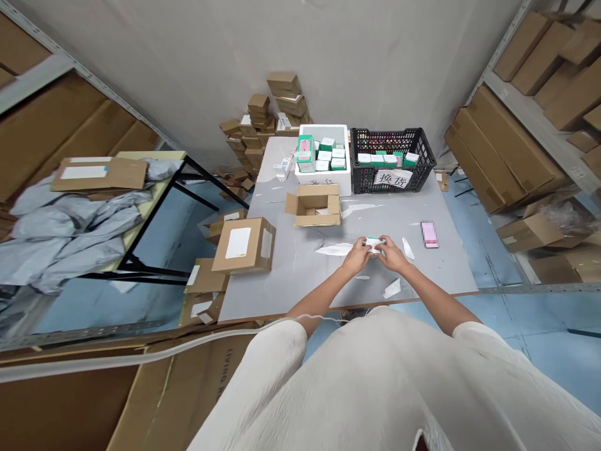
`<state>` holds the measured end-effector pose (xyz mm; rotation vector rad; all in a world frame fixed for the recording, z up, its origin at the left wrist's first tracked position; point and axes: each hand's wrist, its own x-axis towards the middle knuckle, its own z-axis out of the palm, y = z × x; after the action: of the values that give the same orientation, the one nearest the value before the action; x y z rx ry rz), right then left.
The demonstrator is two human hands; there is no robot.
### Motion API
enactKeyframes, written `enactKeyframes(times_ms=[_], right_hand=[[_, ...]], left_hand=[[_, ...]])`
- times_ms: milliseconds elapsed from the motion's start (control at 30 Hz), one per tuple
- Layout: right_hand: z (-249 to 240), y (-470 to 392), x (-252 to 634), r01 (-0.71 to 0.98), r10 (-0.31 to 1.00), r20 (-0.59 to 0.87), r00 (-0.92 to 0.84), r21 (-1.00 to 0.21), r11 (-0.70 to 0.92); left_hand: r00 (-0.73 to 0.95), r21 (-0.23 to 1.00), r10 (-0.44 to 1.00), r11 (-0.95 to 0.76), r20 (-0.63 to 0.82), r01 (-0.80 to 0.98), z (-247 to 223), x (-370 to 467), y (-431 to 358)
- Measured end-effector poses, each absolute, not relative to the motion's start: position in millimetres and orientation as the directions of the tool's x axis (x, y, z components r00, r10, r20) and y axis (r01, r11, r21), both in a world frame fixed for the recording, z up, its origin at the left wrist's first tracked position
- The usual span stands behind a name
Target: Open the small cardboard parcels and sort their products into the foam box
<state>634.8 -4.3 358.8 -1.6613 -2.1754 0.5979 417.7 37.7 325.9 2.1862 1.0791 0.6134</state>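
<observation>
Between my two hands is a small white and green box point(374, 243), held just over the grey table point(300, 275). My left hand point(357, 255) grips its left end with bent fingers, and my right hand point(391, 255) grips the right end. White paper scraps point(334, 249) lie left of my hands, with another scrap point(407, 248) to the right and one point(392, 289) nearer the front edge. Beyond my hands stands an open cardboard box point(317, 220) with its flaps up. A phone point(429, 234) with a pink screen lies to the right.
At the back stand a white foam box point(323, 180) and a black plastic crate point(393, 183), both holding green and white boxes. A closed carton point(251, 244) sits at the left table edge. Grey bags point(79, 219) cover a side table. A white cable point(188, 343) crosses low left.
</observation>
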Motion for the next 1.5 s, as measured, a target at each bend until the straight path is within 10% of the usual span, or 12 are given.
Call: enactKeyframes(times_ms=[833,1133,1500], right_hand=[[349.3,-3.6,632.6,0.856,0.967,0.068,-0.244,-0.454,0.248],[338.5,-8.6,636.0,0.616,0.988,0.071,-0.137,-0.775,0.142],[315.7,5.1,631.2,0.582,0.995,-0.038,-0.094,-0.813,0.024]], left_hand=[[0.528,0.674,0.845,-0.437,0.081,0.596,330.0,421.5,39.3],[0.576,0.493,0.813,-0.536,0.082,0.686,353.5,427.3,40.0],[0.579,0.367,0.816,-0.536,-0.007,0.760,338.2,405.6,55.6]])
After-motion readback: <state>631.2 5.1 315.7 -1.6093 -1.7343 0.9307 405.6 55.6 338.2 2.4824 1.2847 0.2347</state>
